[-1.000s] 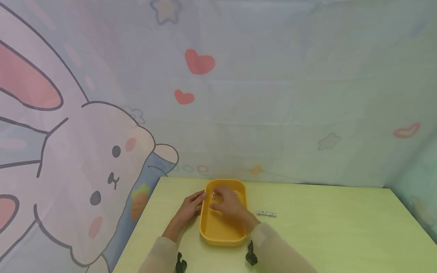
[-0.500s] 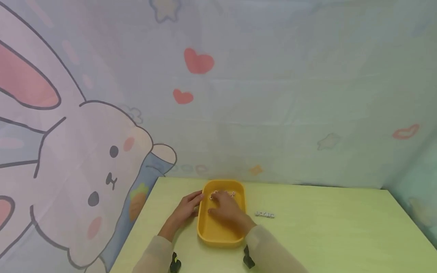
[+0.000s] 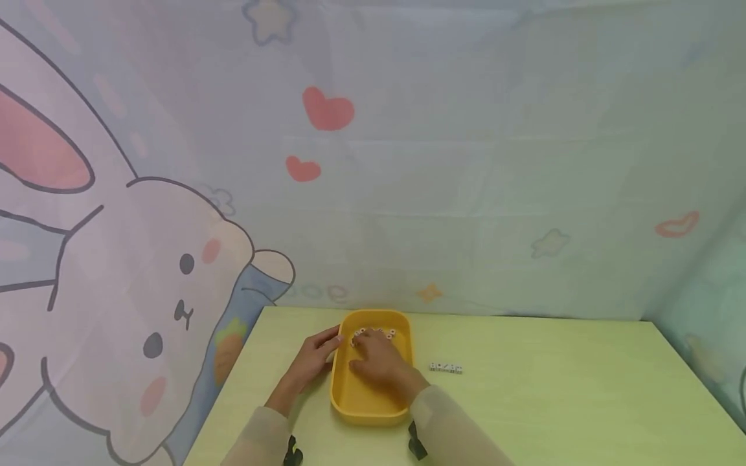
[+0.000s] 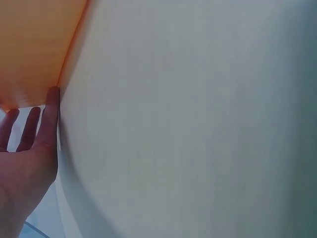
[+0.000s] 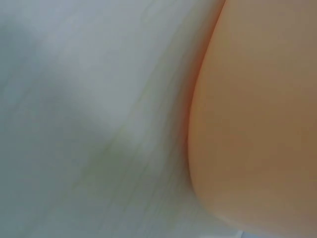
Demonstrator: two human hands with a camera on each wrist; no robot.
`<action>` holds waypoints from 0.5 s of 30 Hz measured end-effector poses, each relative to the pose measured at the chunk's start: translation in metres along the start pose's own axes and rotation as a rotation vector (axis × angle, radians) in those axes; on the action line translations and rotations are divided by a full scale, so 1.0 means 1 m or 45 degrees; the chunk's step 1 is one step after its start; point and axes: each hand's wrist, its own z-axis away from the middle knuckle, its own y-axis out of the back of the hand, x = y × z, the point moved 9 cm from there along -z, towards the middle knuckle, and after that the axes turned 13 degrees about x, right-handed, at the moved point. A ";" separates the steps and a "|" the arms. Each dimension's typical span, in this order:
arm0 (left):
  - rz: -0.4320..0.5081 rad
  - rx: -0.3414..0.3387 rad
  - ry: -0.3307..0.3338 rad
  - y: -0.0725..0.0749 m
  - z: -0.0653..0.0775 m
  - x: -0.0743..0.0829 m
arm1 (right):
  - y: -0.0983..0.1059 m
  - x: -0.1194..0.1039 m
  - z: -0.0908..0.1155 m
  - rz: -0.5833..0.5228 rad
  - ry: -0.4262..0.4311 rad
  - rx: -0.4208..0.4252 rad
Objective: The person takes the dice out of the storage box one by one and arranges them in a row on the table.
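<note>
Drawn back, the right hand (image 3: 379,360), thumb apart, hold unclear, bares more cubes (image 3: 392,332), likely light, stiff, best pinched across opposite sides, left hand (image 3: 313,359) straight-fingered against the tray (image 3: 367,419).

Left hand (image 3: 313,357) straight-fingered — right hand (image 3: 380,360) palm-down

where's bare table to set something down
Widest: table right of the row of white cubes, to the table's right edge. A narrower gap separates that row from the yellow tray. Crowded: the tray's far half (loose cubes, right grip) and its left side (left grip).
</note>
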 end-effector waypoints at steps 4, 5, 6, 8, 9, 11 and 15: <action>0.021 0.025 0.000 0.001 -0.001 -0.003 | 0.003 0.001 -0.001 -0.053 0.007 0.052; 0.031 0.025 0.001 0.001 -0.001 -0.004 | 0.005 0.000 -0.002 -0.064 0.010 0.070; 0.043 0.027 0.002 0.001 -0.002 -0.005 | 0.006 0.000 -0.002 -0.070 0.013 0.081; 0.066 0.035 0.012 0.002 -0.003 -0.007 | 0.009 -0.002 -0.002 -0.084 0.019 0.096; 0.073 0.038 0.012 0.002 -0.003 -0.007 | 0.010 -0.003 -0.003 -0.089 0.030 0.099; 0.078 0.037 0.010 0.002 -0.003 -0.007 | 0.011 -0.004 -0.003 -0.085 0.035 0.093; 0.083 0.009 0.010 -0.001 -0.004 -0.007 | 0.009 0.000 -0.004 -0.059 0.000 0.059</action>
